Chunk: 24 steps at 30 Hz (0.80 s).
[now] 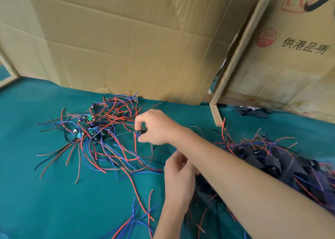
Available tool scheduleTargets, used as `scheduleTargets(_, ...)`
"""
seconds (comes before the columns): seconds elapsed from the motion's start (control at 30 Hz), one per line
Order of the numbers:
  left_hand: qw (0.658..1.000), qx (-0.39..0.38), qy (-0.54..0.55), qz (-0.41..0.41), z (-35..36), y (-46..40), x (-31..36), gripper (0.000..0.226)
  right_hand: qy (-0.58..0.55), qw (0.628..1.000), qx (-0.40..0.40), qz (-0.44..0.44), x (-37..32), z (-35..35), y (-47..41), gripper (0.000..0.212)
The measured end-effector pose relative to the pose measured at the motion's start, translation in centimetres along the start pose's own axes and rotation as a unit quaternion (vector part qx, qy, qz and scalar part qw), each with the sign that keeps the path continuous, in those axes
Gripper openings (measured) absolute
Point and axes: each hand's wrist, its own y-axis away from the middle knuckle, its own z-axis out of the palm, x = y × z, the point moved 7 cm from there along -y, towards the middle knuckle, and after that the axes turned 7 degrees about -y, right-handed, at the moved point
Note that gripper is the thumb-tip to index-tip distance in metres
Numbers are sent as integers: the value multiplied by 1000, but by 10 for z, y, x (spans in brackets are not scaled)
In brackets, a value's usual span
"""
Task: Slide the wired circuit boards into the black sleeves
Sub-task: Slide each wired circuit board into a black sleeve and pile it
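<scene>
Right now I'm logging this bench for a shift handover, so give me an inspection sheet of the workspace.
Surface: green cloth, wrinkled.
Job's things: pile of unsleeved boards far left of centre; sleeved pile at right; spare black sleeves far right.
Clutter: nothing seen.
Grips: right hand reaches across, pinching a small dark part; left hand curled below it, contents hidden.
Cables: red, blue and black leads sprawl loose.
Surroundings: cardboard panels on a wooden frame.

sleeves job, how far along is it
Done: a heap of sleeved boards lies on the right. In hand: the right hand pinches one board from the loose pile; what the left hand holds is unclear. Left: the tangle of bare wired boards.
</scene>
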Motion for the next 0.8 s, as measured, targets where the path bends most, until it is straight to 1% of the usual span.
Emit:
scheduleTargets(0.13,1000,4,0,-3,1,4,5,33,14,1000,23,14,17,-41,23,21)
scheduleTargets(0.3,1000,0,14,-8,4,6,13,30,-26,996,84,13,23,-76,45,17)
scheduleTargets(0.4,1000,7,21,-12,0,5,15,28,-38,994,98,-6,21,-78,48,27)
scheduleTargets(0.43,1000,10,24,-12,-2,5,17,27,-44,994,99,-12,19,-77,47,27)
scheduleTargets(0.53,999,16,34,-13,-8,7,18,25,-45,994,96,-27,13,-71,44,18)
scheduleTargets(0.63,999,20,43,-12,-12,4,18,22,-32,995,88,-35,8,-71,45,21)
scheduleTargets(0.7,999,18,50,-7,-13,2,18,21,-34,994,99,-40,7,-79,50,19)
scheduleTargets(0.73,998,14,54,-4,-13,1,19,20,-63,992,105,-29,11,-85,54,17)
scheduleTargets(0.77,998,11,61,-1,-12,1,19,20,-126,987,101,-5,19,-89,59,17)
scheduleTargets(0.8,997,13,73,0,-12,1,19,19,-212,973,80,29,29,-90,64,19)
